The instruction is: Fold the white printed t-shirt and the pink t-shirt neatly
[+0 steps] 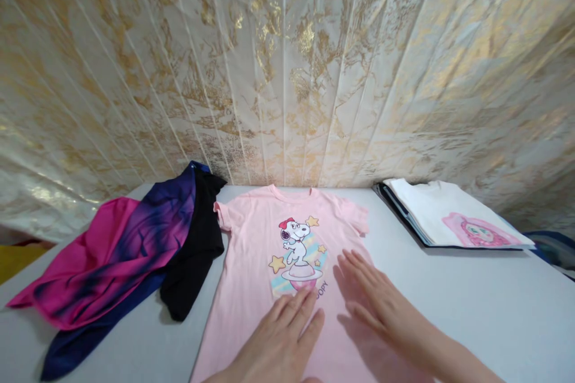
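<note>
A pink T-shirt lies spread out on the white table, its collar at the far edge and its short sleeves out to the sides. On its front is a cartoon dog print with stars. My left hand is flat over the lower part of the print, fingers stretched out. To the right, my right hand is above the shirt's right side with fingers extended, casting a shadow on the cloth. Neither hand grips anything. The shirt's lower end runs out of view below.
On the left lies a loose heap of pink, purple and black garments. At the right, a stack of folded clothes has a white shirt with a pink print on top. A white and gold curtain hangs behind the table.
</note>
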